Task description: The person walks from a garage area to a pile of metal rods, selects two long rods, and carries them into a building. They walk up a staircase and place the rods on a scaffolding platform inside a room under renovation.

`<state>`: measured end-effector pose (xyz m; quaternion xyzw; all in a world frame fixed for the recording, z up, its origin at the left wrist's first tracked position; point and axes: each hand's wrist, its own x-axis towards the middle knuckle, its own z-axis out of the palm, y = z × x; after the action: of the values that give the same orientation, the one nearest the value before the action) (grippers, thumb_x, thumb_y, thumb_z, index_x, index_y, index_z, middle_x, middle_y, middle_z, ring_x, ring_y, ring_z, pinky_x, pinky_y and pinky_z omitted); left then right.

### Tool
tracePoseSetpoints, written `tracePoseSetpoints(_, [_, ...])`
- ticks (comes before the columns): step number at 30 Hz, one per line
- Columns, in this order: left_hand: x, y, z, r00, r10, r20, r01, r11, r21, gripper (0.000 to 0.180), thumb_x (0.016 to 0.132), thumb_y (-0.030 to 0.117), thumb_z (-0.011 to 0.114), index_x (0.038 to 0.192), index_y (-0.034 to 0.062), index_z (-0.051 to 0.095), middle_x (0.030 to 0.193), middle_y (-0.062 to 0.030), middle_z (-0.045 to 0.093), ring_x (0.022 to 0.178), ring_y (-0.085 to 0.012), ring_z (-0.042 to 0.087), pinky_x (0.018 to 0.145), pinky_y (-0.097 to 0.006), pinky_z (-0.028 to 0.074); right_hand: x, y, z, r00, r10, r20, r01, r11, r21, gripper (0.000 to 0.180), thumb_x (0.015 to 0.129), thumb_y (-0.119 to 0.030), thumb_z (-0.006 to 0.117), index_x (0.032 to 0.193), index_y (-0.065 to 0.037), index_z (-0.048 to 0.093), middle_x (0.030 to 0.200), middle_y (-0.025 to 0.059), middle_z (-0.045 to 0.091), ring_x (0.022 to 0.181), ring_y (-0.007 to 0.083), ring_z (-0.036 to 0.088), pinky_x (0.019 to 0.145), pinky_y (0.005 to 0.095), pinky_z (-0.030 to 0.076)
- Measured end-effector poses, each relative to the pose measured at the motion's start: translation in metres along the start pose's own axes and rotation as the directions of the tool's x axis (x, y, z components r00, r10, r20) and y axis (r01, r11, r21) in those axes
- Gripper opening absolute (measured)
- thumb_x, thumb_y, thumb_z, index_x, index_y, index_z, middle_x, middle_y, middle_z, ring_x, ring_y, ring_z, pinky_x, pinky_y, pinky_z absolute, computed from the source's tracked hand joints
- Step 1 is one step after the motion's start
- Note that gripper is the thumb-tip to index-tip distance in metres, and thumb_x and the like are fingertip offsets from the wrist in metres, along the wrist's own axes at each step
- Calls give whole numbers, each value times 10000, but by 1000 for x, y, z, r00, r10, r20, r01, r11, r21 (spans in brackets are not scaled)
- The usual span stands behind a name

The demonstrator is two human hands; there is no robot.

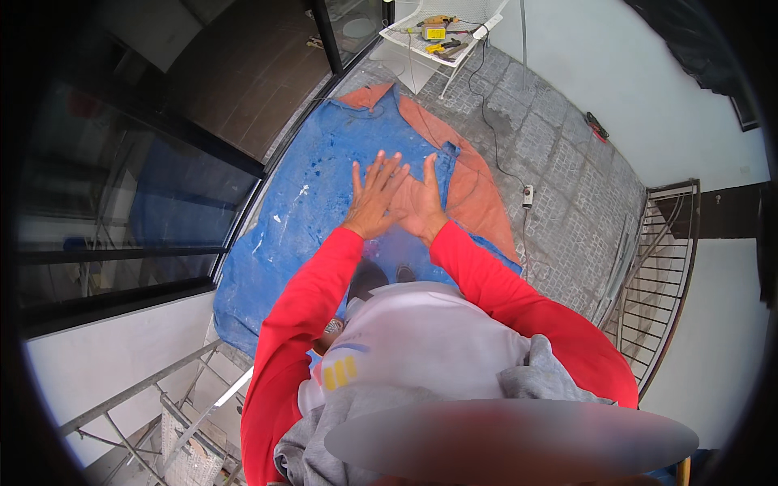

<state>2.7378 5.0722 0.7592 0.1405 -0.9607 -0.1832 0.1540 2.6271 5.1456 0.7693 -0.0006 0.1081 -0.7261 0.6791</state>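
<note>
Both hands are held out in front of my chest, above a blue tarp (279,202) spread on the floor. My left hand (375,194) shows its back, with the fingers stretched and spread. Beside it, my right hand (421,201) is turned palm up, its thumb standing apart. The left fingers overlap the right palm and hide most of the right fingers; the two hands seem to touch. Neither holds anything that I can see. Red sleeves cover both forearms.
The tarp's orange side (478,194) is folded over at right. A white mesh chair (397,36) bears a drill (438,20) and hand tools. A cable runs to a power socket (528,196). Metal railings (656,283) lean at right; metal scaffolding (146,405) stands lower left. Glass panels (138,194) line the left.
</note>
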Motion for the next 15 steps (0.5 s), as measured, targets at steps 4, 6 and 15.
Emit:
tracePoseSetpoints(4, [-65,-165,74,522,-583,622,670,732,124,674,898,572,601,1397,123,541,1411,-137,550,1363,-316,455,1127,-572,291,-25,-86,-43,998,-27,-63,-5,892,-453,648,1011,-388,526,1506,-33,305,1472,179,434,1320,265,474,1065,394,415])
tracePoseSetpoints(6, [-126,-223,101,471,-564,678,732,679,57,528,851,328,738,1313,106,612,1092,-137,722,1032,-285,681,914,-359,522,-25,-129,-75,994,-104,-41,38,661,-749,579,987,-293,600,1453,-9,407,1398,178,519,1233,241,559,1003,355,471])
tracePoseSetpoints(15, [-124,-349,143,245,-721,648,959,279,-52,174,924,173,606,944,89,758,807,-38,760,771,-131,721,780,-302,552,66,-264,-209,580,-397,-711,-553,449,-702,152,908,-152,682,942,-8,720,767,70,708,597,121,629,578,250,508])
